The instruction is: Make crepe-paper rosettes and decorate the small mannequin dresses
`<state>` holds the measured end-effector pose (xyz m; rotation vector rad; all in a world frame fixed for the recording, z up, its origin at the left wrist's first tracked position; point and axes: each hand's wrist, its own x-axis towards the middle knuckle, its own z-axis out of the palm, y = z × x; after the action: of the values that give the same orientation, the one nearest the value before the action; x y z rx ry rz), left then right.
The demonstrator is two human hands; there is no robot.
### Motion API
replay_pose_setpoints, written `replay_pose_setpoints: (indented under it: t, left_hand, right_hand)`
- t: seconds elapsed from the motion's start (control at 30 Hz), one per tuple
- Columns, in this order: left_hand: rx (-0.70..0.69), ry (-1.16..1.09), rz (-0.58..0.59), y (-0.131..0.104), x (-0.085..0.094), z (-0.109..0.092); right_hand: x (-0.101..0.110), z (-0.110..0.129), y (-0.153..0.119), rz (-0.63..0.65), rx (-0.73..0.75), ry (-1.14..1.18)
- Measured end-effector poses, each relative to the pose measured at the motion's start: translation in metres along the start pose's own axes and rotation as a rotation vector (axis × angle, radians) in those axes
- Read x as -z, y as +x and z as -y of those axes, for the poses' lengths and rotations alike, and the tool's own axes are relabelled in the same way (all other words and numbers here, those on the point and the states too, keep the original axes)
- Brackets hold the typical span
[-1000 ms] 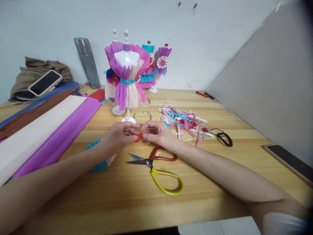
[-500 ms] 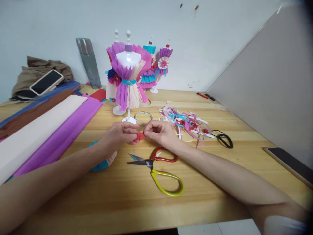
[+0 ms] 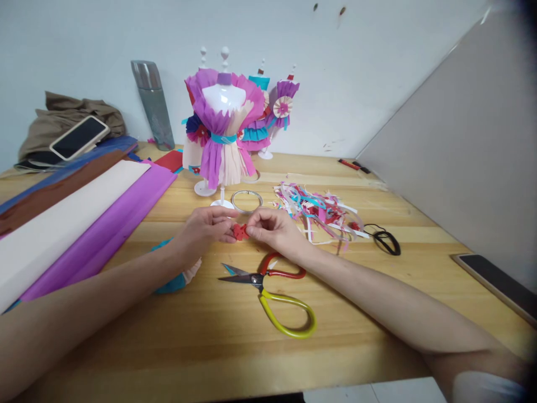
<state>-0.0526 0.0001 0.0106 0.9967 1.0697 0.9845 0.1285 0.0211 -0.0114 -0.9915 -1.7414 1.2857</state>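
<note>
A small red paper piece [image 3: 240, 232] with a wavy outline is pinched between my two hands above the table. My left hand [image 3: 212, 225] is closed on its left side, the fingers bent around it. On its right edge, my right hand [image 3: 271, 226] grips with thumb and forefinger. Just below my hands lie scissors [image 3: 260, 281] with one red and one yellow handle, blades parted. A teal and cream crepe paper piece [image 3: 174, 281] lies partly hidden under my left forearm. Behind my hands stands a mini dress form [image 3: 224, 129] in a purple, pink and cream paper dress.
More dressed forms [image 3: 283, 106] stand behind. A silver ring [image 3: 247, 193] lies near the front form's base. Paper scraps [image 3: 321, 210] and a black hair tie [image 3: 386, 243] are at right. Paper sheets [image 3: 96, 224], a phone [image 3: 79, 137] and a bottle [image 3: 154, 106] are at left.
The red piece has turned in my fingers and more of its lobed shape shows. My left fingers have shifted off its front. The view has moved very slightly.
</note>
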Motion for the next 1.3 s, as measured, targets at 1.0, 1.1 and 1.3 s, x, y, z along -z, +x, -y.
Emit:
replay_pose_setpoints:
  t: [1.0, 1.1, 1.3]
  left_hand:
    - [-0.026, -0.032, 0.027, -0.0026, 0.0008, 0.0054]
    - [-0.029, -0.038, 0.016, -0.0036, -0.0009, 0.0059]
    - [-0.044, -0.018, 0.002, -0.0042, -0.0016, 0.0062]
  right_hand:
    - [-0.0004, -0.0008, 0.0010, -0.080, 0.010, -0.079]
    - [-0.0013, -0.0017, 0.0005, -0.077, -0.005, -0.071]
    - [-0.0020, -0.0021, -0.0003, -0.072, -0.031, -0.065]
